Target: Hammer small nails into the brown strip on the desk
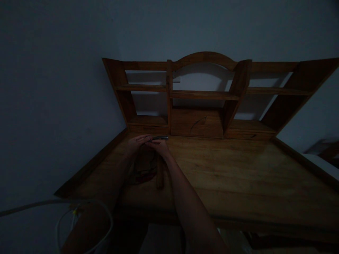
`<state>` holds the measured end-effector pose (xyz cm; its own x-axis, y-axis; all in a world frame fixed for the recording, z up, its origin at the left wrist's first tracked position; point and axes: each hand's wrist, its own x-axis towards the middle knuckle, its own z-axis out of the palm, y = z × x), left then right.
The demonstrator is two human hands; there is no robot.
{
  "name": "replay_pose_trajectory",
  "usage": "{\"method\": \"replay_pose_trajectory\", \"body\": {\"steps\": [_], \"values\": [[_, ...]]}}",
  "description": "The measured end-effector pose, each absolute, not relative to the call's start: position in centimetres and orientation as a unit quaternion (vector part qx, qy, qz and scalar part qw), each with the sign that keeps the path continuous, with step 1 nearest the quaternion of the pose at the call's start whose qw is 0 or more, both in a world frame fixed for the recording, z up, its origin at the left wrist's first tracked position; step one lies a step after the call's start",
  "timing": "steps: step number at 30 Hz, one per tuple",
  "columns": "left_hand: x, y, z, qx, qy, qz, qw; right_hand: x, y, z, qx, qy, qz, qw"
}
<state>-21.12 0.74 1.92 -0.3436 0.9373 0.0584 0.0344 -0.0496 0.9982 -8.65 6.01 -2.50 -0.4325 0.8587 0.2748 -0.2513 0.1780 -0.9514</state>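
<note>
My left hand (pixel 138 141) and my right hand (pixel 161 146) meet over the left part of a wooden desk (pixel 217 169). Between them is a slim, dark object with a metallic sheen (pixel 162 137), its end sticking out to the right past my right fingers. Both hands are closed around it; the dim light hides its kind. Below my right hand, a brown wooden bar (pixel 160 174) points toward me. Beside it, under my wrists, lie thin dark cords and a dark red item (pixel 144 178), too dim to make out.
A wooden shelf unit (pixel 202 94) with small drawers stands along the desk's back edge. Raised edges border the desk's left and right sides. A pale cable (pixel 103 204) loops across the lower left. Behind the shelf, a wall socket (pixel 176 79) shows.
</note>
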Motion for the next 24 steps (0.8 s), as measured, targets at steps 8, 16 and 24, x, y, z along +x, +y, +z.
{"method": "replay_pose_trajectory", "body": {"steps": [8,16,24], "values": [[-21.13,0.53,2.49,0.430,0.576,0.575,0.391,-8.32,5.64,-2.05,-0.238,-0.609,0.602,0.457],[-20.90,0.73,1.84,0.431,0.560,0.589,0.391,-8.17,5.84,-2.28,-0.232,-0.609,0.610,0.451],[-21.08,0.68,2.03,0.442,0.570,0.578,0.381,-8.02,5.91,-2.01,-0.242,-0.613,0.590,0.467]]}}
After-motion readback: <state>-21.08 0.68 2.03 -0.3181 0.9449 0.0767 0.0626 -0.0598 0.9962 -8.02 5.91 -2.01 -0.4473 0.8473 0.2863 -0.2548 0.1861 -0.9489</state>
